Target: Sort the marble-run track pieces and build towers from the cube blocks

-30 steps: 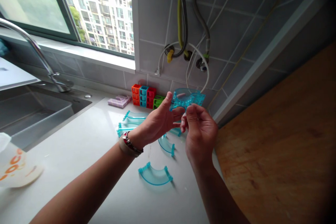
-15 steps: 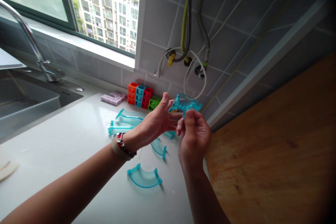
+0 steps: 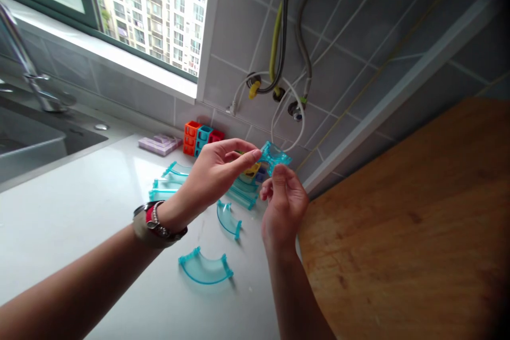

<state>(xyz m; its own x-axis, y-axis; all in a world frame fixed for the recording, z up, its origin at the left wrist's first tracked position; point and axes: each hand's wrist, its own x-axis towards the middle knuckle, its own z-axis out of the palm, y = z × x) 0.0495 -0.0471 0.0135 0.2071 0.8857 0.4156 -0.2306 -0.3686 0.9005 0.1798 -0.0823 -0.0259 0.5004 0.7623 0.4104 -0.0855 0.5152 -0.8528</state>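
Note:
Both hands hold one clear blue plastic track piece up above the white counter. My left hand pinches its left edge with thumb and fingers. My right hand grips it from below with closed fingers. Under the hands lie more blue pieces: a curved one nearest me, a smaller curve, and straight troughs further back.
Coloured cube blocks stand against the tiled wall, with a flat purple piece beside them. Hoses and a white cable hang from the wall. A sink with a tap is at left; a wooden board lies at right.
The view has shifted, so everything sits lower and further left. My left hand has turned palm-down and moved from behind the blue piece to pinch its edge; the piece is tilted more.

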